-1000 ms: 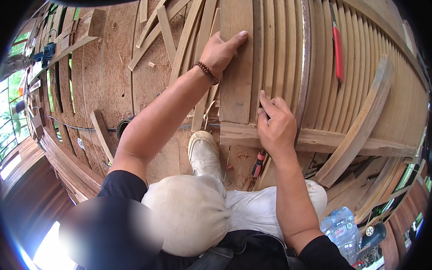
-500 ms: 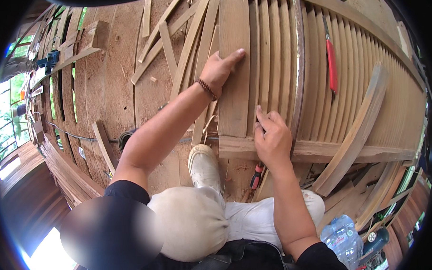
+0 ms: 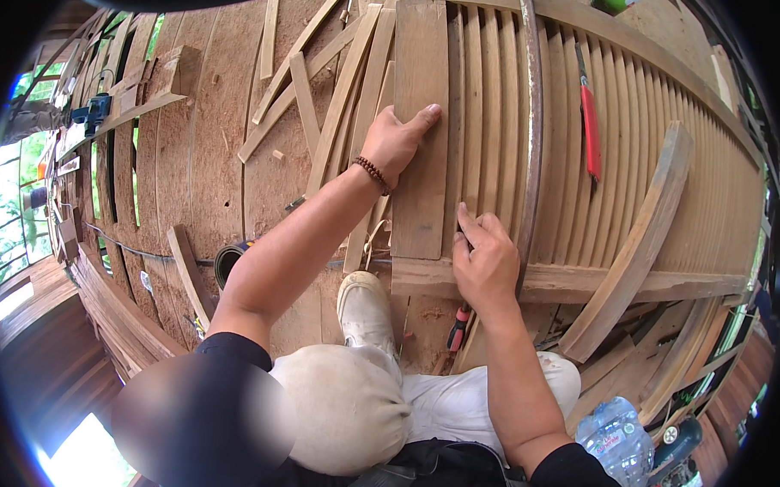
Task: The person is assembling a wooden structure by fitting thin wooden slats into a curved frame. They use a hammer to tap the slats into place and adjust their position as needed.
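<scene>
A louvred wooden panel (image 3: pixel 483 284) with many slanted slats lies in front of me. My left hand (image 3: pixel 398 145) grips the wide flat board (image 3: pixel 419 210) along the panel's left side. Its thumb lies on the board's face, while the other fingers are partly hidden at the left edge. My right hand (image 3: pixel 486 260) rests by the panel's near rail, just right of the board's lower end. Its fingers are curled together; a small dark thing seems to show between them, too little to name. A rusty metal bar (image 3: pixel 534 120) crosses the slats to the right.
A red-handled cutting tool (image 3: pixel 590 122) and a curved wood piece (image 3: pixel 635 243) lie on the panel. Loose wood strips (image 3: pixel 334 113) are scattered left on the dusty plank floor (image 3: pixel 196 134). A red-and-black handle (image 3: pixel 457 328) lies near my knee, a clear plastic bottle (image 3: pixel 615 436) lower right.
The whole scene sits slightly lower in view, so the board's far end and a green object at the top now show. Both hands keep nearly the same places on the panel.
</scene>
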A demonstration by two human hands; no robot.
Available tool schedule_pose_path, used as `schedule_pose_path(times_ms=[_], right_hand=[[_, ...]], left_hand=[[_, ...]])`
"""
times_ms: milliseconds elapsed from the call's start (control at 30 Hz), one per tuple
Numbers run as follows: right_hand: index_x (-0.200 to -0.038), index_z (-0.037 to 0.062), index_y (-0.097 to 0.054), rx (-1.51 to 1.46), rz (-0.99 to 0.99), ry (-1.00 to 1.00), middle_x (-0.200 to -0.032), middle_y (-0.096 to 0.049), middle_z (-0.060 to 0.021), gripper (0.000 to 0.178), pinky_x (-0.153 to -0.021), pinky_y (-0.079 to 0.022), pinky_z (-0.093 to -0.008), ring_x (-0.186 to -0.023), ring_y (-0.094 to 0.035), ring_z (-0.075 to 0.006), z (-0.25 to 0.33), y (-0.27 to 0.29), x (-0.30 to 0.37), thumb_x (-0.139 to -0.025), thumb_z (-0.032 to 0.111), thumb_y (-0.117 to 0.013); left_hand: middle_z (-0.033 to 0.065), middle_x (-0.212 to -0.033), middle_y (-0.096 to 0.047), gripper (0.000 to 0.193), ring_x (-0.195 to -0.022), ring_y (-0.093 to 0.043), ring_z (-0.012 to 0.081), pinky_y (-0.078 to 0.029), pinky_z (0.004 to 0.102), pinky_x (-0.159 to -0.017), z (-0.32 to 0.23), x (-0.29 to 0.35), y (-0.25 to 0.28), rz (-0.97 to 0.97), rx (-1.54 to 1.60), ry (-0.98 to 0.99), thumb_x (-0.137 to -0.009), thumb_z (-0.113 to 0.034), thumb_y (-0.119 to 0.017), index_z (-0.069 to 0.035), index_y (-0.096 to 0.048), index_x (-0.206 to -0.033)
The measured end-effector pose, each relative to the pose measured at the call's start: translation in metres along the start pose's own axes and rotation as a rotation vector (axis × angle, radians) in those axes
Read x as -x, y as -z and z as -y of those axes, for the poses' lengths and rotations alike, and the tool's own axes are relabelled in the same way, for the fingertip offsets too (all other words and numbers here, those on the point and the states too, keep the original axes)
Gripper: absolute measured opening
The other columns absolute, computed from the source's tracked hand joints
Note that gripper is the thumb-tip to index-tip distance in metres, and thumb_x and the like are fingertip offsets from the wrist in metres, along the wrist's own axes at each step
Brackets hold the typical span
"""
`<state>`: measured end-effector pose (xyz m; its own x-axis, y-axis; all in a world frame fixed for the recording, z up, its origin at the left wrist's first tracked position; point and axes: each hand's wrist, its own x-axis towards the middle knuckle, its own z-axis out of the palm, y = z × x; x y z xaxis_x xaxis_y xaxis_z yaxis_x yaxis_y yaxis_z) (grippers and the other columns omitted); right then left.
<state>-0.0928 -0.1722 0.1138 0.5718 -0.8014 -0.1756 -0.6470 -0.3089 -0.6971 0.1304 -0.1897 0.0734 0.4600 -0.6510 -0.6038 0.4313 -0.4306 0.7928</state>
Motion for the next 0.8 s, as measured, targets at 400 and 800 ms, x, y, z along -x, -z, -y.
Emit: schedule_pose_path(times_ms=[400,800], right_hand=[[-0.124,0.0048,-0.073,-0.026,-0.027,-0.013,-0.09,-0.062,-0.014,0.039,-0.076,-0.052,-0.0411,-0.081,-0.064,-0.0335,0.002,0.0,0.001,-0.086,0.005,-0.066],[-0.126,0.0091,-0.072,-0.006,-0.024,-0.015,-0.093,-0.065,-0.01,0.04,-0.076,-0.054,-0.0456,-0.084,-0.067,-0.0334,-0.001,0.0,0.002,-0.087,0.011,-0.067]], left_hand=[[0.0163,-0.108,-0.069,0.054,-0.091,-0.071,0.0207,-0.062,0.0363,-0.076,0.004,-0.003,0.011,0.167,0.095,-0.015,-0.093,-0.031,-0.078,0.006,-0.054,-0.124],[0.0106,-0.117,-0.069,0.054,-0.102,-0.069,0.0196,-0.058,0.0348,-0.089,0.015,0.012,0.012,0.139,0.123,-0.072,-0.092,-0.024,-0.079,-0.001,-0.052,-0.133]])
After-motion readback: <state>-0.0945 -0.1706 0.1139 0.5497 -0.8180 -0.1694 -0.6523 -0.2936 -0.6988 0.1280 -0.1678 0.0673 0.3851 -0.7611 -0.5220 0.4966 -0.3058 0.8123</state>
